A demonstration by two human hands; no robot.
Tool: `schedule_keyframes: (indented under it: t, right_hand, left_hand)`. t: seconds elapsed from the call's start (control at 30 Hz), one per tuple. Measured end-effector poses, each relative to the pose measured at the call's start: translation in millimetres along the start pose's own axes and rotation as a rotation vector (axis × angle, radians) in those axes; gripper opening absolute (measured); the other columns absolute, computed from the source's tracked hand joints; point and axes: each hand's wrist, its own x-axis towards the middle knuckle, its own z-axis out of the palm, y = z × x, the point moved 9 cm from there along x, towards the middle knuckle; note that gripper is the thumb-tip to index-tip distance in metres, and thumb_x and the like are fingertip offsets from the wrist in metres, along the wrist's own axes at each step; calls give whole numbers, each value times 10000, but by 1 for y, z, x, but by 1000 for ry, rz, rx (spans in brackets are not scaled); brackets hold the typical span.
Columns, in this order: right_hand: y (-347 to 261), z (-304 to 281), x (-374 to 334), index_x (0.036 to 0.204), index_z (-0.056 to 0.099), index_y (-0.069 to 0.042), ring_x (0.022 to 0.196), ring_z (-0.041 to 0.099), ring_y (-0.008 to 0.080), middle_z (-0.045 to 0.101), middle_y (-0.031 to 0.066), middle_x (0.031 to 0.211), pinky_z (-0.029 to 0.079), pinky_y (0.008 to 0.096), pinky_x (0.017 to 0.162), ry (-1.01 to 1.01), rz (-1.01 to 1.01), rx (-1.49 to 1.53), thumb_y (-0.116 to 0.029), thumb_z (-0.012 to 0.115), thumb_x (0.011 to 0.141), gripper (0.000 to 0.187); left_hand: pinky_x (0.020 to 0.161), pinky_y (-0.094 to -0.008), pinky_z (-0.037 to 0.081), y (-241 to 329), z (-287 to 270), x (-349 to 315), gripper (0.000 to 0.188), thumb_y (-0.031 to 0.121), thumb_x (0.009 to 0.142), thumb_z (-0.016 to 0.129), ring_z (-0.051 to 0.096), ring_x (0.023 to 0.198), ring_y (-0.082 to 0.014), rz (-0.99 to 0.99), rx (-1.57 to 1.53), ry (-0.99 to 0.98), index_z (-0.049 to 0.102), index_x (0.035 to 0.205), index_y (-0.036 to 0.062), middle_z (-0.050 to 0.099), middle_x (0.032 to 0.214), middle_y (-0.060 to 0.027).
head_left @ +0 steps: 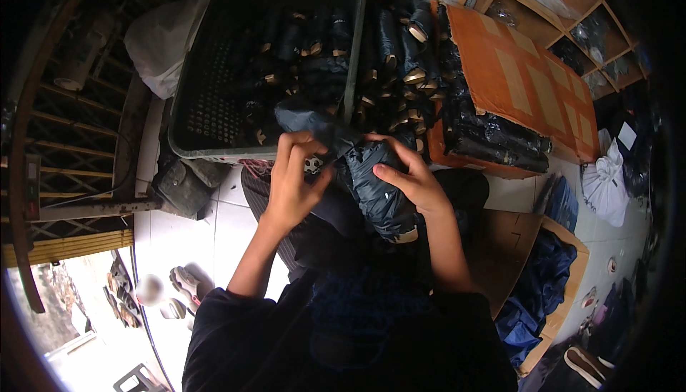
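In front of my lap is a rolled bundle of dark, shiny nylon-like cloth (379,192) with a tan piece showing at its near end. My right hand (414,177) is wrapped round its right side, thumb pressed on top. At the bundle's far end, my left hand (291,181) has its fingers bent in at a loose dark cloth flap (307,122), which sticks out to the left. The exact pinch of the left fingertips is partly hidden. What kind of article the bundle is, I cannot make out.
Ahead stands a large dark plastic basket (187,117) holding several similar bundles. More bundles (414,70) lie right of it, beside an orange-brown carton (500,63). An open carton (572,281) with blue cloth is at lower right. Shoes (187,285) lie on the left floor.
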Motion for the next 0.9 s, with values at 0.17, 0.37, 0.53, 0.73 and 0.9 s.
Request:
schedule_keyframes:
  t: [0.17, 0.37, 0.53, 0.73, 0.9]
  right_hand:
    - [3, 2, 3, 1284, 505, -16, 992, 554, 100, 607, 47, 1086, 452, 253, 877, 6, -24, -6, -143, 661, 874, 457]
    - [3, 11, 5, 1285, 501, -13, 990, 550, 93, 607, 45, 1073, 458, 248, 867, -8, -21, 23, -125, 666, 870, 460]
    - [4, 12, 5, 1294, 496, -11, 987, 547, 89, 604, 39, 1071, 456, 246, 867, 8, -19, -7, -126, 670, 868, 474]
    - [3, 15, 6, 1298, 495, -7, 983, 549, 94, 604, 39, 1069, 452, 251, 872, -20, -13, -30, -134, 684, 860, 493]
    - [8, 10, 7, 1292, 495, -6, 985, 555, 103, 609, 47, 1067, 452, 255, 877, 16, -24, -37, -140, 693, 854, 499]
  left_hand:
    - [645, -337, 407, 17, -2, -29, 293, -35, 589, 793, 503, 708, -215, 159, 137, 121, 669, 836, 63, 505, 801, -69]
    - [582, -308, 316, 14, 4, -35, 320, 9, 633, 774, 463, 581, -154, 91, 229, 103, 691, 934, 81, 473, 654, 6]
    - [602, -307, 361, -2, 12, -34, 362, 16, 674, 739, 496, 548, -173, -21, 218, -20, 663, 1023, 74, 516, 632, -4]
    - [645, -325, 415, -9, 9, -30, 278, 12, 685, 706, 548, 613, -215, -12, 209, -84, 643, 950, 69, 568, 700, -35]
    - [660, -326, 468, -1, 1, -26, 236, -7, 679, 725, 582, 716, -227, -63, 172, 44, 647, 900, 17, 574, 818, -92]
